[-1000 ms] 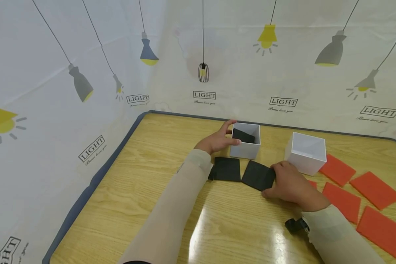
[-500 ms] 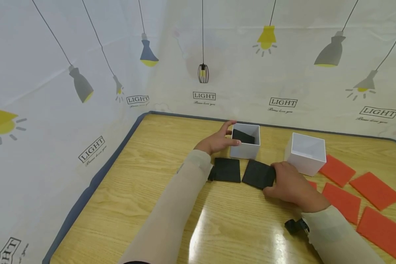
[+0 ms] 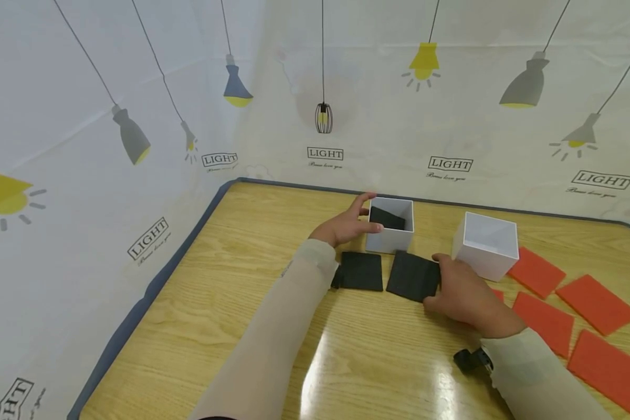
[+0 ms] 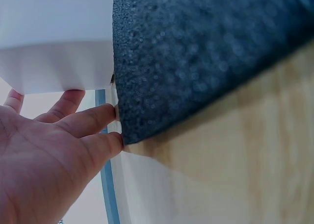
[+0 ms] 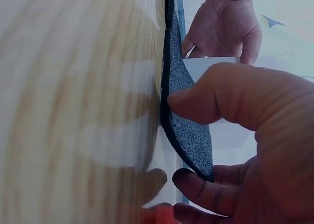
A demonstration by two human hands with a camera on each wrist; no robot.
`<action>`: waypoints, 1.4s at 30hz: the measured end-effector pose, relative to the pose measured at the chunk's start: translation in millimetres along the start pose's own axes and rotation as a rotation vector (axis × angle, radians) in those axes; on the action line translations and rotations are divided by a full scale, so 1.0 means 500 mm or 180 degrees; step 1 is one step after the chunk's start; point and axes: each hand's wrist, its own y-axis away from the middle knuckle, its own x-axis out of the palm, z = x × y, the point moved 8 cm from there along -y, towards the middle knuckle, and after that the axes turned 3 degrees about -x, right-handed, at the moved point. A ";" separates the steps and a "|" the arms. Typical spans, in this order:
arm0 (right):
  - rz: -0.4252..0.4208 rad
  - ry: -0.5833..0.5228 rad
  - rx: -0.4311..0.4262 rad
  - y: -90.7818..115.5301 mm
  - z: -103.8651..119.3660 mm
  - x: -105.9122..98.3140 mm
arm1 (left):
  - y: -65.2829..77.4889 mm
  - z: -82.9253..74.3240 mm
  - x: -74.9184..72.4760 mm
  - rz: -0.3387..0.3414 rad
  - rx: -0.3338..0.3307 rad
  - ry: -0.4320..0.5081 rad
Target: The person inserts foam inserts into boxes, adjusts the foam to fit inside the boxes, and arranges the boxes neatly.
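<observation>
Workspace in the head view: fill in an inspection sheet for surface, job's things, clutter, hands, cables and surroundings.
Surface: wood-grain table, showing bright reflections.
Job's things: left white box containing inner black sheet; flat black sheet in front; right white box; red sheets, mostly right of it.
Clutter: nothing seen.
Hands: left hand grips left white box; right hand pinches bowed black sheet.
Cables: nothing seen.
Surroundings: pale backdrop printed with lamps and "LIGHT".

Wooden table [image 3: 241, 251], pale backdrop [image 3: 378, 87] (lamps [image 3: 525, 81] printed on)
</observation>
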 end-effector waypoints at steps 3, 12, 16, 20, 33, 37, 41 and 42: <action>0.0004 -0.0025 -0.0025 0.000 0.002 0.000 | 0.001 -0.001 0.000 -0.0011 0.0010 0.0000; 0.0035 -0.0160 -0.0090 -0.001 0.008 0.001 | 0.003 -0.005 -0.001 -0.0008 0.0025 0.0046; 0.0045 -0.0228 -0.0077 -0.001 0.010 0.001 | 0.003 -0.004 -0.002 -0.0015 0.0013 0.0063; 0.0065 -0.0242 -0.0051 -0.001 0.009 0.002 | 0.003 -0.003 -0.002 -0.0004 -0.0008 0.0074; 0.0131 -0.0524 -0.0199 -0.002 0.004 0.002 | 0.005 -0.004 0.001 0.0011 -0.0036 0.0073; 0.0209 -0.0636 -0.0127 -0.005 -0.002 0.001 | 0.006 -0.004 0.001 -0.0002 -0.0038 0.0066; 0.0277 -0.0726 -0.0091 -0.004 -0.002 -0.002 | 0.005 -0.004 0.000 -0.0004 -0.0028 0.0078; 0.0280 -0.0737 -0.0100 -0.003 -0.001 -0.003 | 0.005 -0.004 0.001 -0.0001 -0.0027 0.0085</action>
